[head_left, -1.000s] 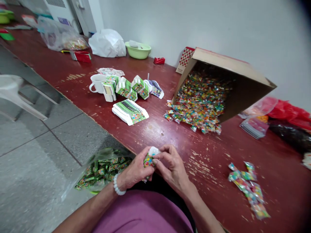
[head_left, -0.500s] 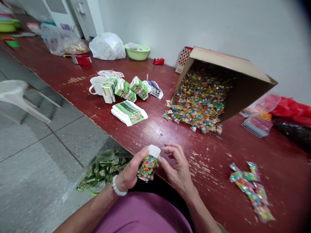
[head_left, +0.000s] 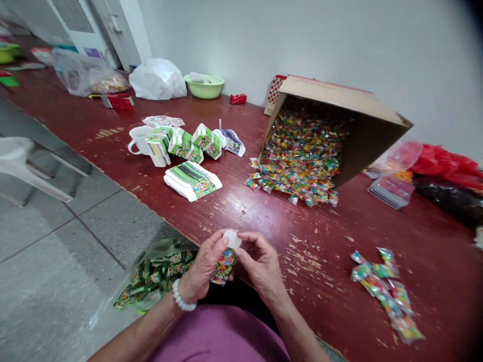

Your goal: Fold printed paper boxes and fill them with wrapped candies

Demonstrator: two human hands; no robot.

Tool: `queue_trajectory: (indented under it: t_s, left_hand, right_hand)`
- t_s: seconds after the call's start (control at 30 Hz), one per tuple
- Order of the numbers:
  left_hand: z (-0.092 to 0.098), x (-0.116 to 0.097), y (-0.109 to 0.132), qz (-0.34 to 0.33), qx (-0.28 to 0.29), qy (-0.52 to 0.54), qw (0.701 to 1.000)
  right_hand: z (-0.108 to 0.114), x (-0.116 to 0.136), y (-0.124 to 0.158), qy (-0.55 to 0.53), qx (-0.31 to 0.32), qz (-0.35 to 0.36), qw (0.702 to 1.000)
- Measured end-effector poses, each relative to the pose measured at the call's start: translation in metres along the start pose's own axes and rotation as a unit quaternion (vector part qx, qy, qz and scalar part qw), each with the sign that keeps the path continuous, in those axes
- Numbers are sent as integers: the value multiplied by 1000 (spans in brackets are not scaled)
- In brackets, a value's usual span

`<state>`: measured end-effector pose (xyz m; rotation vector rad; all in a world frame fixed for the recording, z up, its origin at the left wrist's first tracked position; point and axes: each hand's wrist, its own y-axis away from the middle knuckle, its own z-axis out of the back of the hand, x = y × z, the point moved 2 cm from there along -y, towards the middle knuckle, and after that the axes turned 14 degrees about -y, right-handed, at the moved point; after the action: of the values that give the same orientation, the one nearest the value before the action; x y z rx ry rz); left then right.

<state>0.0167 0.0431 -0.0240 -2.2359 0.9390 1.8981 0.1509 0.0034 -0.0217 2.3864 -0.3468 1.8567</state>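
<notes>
My left hand [head_left: 202, 269], with a pale bead bracelet at the wrist, is closed around a small printed green candy box [head_left: 225, 262]. The box's white end flap [head_left: 233, 239] stands up at the top. Thumb and fingers of my right hand [head_left: 264, 266] pinch the flap's right side. The box's lower part is partly hidden by my left hand. Below the table edge, a clear plastic bag [head_left: 156, 274] holds many similar green boxes. Several wrapped candy packets [head_left: 387, 291] lie to the right on the table.
A tipped cardboard box [head_left: 345, 93] spills wrapped candies [head_left: 298, 166] onto the red table [head_left: 309, 251]. Flattened cartons [head_left: 192, 181], folded green boxes [head_left: 184, 143] and a white mug [head_left: 140, 140] lie left of it. A white plastic stool [head_left: 33, 166] stands on the floor.
My right hand has moved in from beside the box and now pinches its flap. My left thumb has come up onto the flap too. The view has shifted slightly.
</notes>
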Motion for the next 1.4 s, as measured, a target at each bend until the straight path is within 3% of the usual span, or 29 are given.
queue_trajectory:
  t_s: [0.1, 0.23, 0.37, 0.43, 0.53, 0.6, 0.77, 0.9, 0.97, 1.03, 1.13, 1.3, 1.4]
  left_hand:
    - [2, -3, 0, 15, 2, 2, 1000]
    - [2, -5, 2, 33, -1, 0, 999]
    - [0, -6, 4, 36, -10, -5, 999]
    - [0, -7, 4, 48, -10, -2, 999]
    - [2, -7, 5, 82, 7, -4, 997]
    - [5, -7, 5, 83, 14, -24, 996]
    - [5, -9, 3, 12, -4, -98, 995]
    - [4, -8, 4, 41, 5, -99, 994]
    - [6, -8, 5, 50, 7, -93, 994]
    - [9, -10, 6, 46, 8, -85, 995]
    - [13, -10, 4, 48, 17, -29, 998]
    - [17, -4, -5, 77, -12, 113, 991]
    - [25, -6, -10, 5, -51, 104, 993]
  right_hand:
    - [2, 3, -4, 50, 6, 30, 998]
    - [3, 8, -5, 120, 89, 97, 984]
    - [4, 3, -8, 36, 69, 23, 997]
    - [4, 4, -10, 33, 64, 18, 997]
    - [2, 14, -11, 109, 139, 75, 981]
    - [1, 18, -11, 133, 172, 77, 973]
    - [-1, 9, -14, 75, 94, -18, 993]
    - [-6, -1, -17, -89, 96, -137, 982]
    - [-8, 0, -18, -131, 93, -151, 975]
    - [-8, 5, -18, -82, 89, -101, 987]
    - [-10, 10, -11, 73, 124, 35, 989]
    - [-21, 4, 7, 292, 154, 195, 923]
    - [-33, 2, 4, 396, 171, 213, 877]
